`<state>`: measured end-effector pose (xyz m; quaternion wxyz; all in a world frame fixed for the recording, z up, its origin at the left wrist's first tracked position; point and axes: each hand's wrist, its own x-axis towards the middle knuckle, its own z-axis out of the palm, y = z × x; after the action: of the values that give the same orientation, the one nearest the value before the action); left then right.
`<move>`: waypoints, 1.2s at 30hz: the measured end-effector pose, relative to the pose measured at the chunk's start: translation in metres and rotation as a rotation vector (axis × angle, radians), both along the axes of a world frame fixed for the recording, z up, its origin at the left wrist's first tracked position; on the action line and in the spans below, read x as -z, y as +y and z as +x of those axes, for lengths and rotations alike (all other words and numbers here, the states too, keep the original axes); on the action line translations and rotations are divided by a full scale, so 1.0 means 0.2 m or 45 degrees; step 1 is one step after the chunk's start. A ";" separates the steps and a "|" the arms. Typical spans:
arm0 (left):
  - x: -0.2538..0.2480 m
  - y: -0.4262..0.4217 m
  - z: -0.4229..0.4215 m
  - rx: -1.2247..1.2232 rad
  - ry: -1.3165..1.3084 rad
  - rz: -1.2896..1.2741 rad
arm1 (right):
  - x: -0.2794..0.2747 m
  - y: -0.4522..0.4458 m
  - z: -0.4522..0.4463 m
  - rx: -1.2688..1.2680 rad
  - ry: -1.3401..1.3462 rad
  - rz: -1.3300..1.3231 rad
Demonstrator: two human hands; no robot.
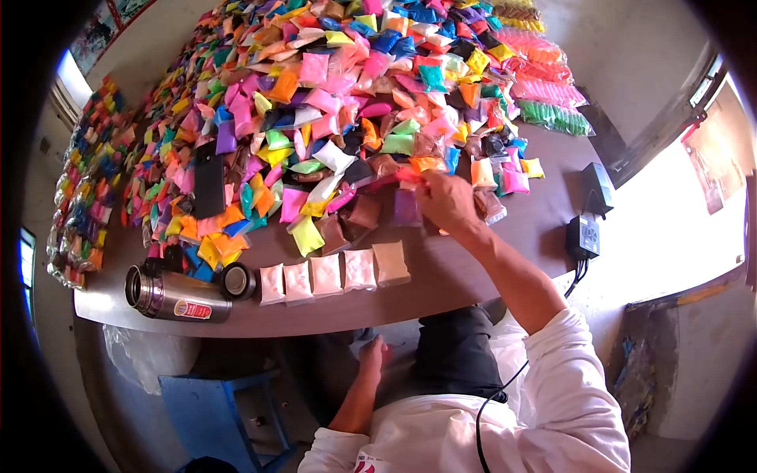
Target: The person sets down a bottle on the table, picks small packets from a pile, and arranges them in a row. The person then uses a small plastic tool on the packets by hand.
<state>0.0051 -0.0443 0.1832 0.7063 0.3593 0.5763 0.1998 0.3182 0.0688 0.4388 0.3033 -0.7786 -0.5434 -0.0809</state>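
My right hand [447, 201] reaches over the front of the large heap of small coloured packets [315, 102]. Its fingers are pressed together at an orange-red packet [410, 175], just above a purple packet [407, 208]. Below the table edge, near my lap, my left hand [376, 352] hangs with its fingers drawn in; whether anything is in them is too small to tell. A row of several pale pink and beige packets [326, 275] lies near the table's front edge.
A steel flask [177, 294] lies on its side beside its round lid [238, 281]. A black phone [209, 180] rests on the heap. Black adapters [583, 236] stand at the table's right edge. A blue chair [209, 418] is below left.
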 end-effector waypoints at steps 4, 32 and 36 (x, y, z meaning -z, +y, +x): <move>-0.07 0.00 0.02 -0.045 -0.008 -0.043 | -0.07 -0.03 0.18 0.196 0.088 -0.007; -0.09 0.01 0.05 -0.008 -0.054 -0.226 | -0.21 -0.05 0.13 -0.092 0.897 -0.094; -0.18 0.00 0.07 0.032 -0.141 -0.222 | -0.15 -0.29 0.07 -0.392 1.104 0.109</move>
<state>0.0195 -0.0441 0.2195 0.7682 0.2919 0.5470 0.1595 0.3316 0.0112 0.4687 0.5431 -0.6375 -0.4719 0.2756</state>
